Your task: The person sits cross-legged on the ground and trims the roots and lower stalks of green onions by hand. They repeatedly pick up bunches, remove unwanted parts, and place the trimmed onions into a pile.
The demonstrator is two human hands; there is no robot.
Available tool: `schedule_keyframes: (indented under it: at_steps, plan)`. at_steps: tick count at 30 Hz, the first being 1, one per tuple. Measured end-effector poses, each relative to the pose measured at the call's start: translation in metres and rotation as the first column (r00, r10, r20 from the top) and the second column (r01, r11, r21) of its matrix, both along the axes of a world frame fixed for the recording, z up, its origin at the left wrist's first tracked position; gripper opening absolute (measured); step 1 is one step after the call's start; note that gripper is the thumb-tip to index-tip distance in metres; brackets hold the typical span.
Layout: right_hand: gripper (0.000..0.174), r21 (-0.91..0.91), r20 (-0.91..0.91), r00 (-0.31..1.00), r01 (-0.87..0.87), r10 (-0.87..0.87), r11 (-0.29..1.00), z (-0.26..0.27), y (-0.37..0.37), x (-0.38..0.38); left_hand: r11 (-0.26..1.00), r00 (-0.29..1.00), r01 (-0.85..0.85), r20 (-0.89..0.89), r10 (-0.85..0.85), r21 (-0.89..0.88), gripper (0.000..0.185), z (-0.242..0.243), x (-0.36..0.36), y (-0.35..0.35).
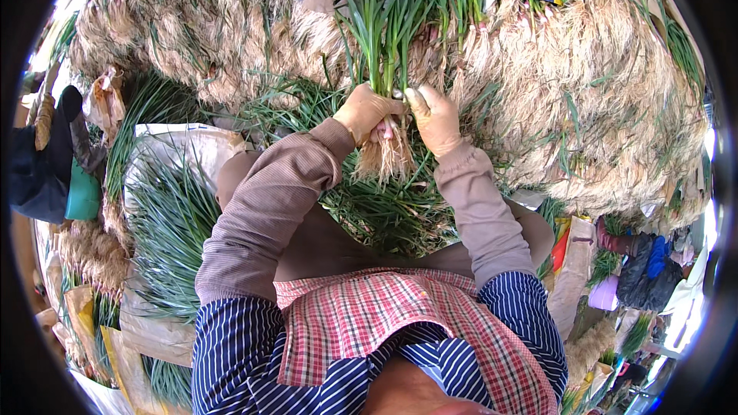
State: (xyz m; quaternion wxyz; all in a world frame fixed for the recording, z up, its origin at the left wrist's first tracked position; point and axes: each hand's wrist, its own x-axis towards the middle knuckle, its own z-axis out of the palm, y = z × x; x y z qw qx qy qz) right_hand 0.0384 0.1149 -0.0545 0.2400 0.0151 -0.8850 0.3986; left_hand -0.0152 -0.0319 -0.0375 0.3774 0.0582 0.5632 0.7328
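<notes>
My left hand (369,112), in a thin pale yellow glove, is closed around a bunch of green garlic (387,63) just above its bulbs. The leaves point away from me. Pinkish bulbs (386,128) and a fringe of pale roots (385,160) hang below the fist. My right hand (436,120), gloved alike, is curled close beside it, with its fingertips against a stalk at the bunch's right side. A small shiny bit (397,94) shows between the hands; I cannot tell what it is. Loose green leaves (392,213) lie between my knees.
Rooted garlic is heaped in a long bank (582,98) ahead, roots facing me. To my left, a leafy bundle (167,230) lies on pale sacking (158,334). A green container (82,193) stands farther left. A person's dark-clothed limb (40,167) is at the left edge.
</notes>
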Motion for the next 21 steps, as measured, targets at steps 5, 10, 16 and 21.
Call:
schedule_keyframes:
  at_steps: [5,10,16,21]
  plan:
    - [0.019,-0.702,-0.024,0.981,0.119,-0.191,0.702,0.027,0.017,0.014,0.987,0.989,0.005,0.147,-0.029,0.161,0.008,0.0,-0.008,-0.004]
    - [0.035,0.047,0.597,0.801,0.027,-0.05,0.999,0.01,0.038,0.005,0.968,0.981,0.015,0.184,-0.063,0.251,0.01,0.011,-0.001,-0.013]
    - [0.045,-0.429,0.657,0.746,0.25,0.11,0.868,0.044,0.007,-0.013,0.971,0.977,0.02,0.202,-0.069,0.237,0.011,-0.01,-0.005,-0.008]
    - [0.016,-0.635,0.251,0.967,0.193,-0.036,0.748,0.017,-0.016,-0.029,0.985,0.967,-0.078,0.253,0.037,0.152,0.006,-0.002,-0.007,-0.003]
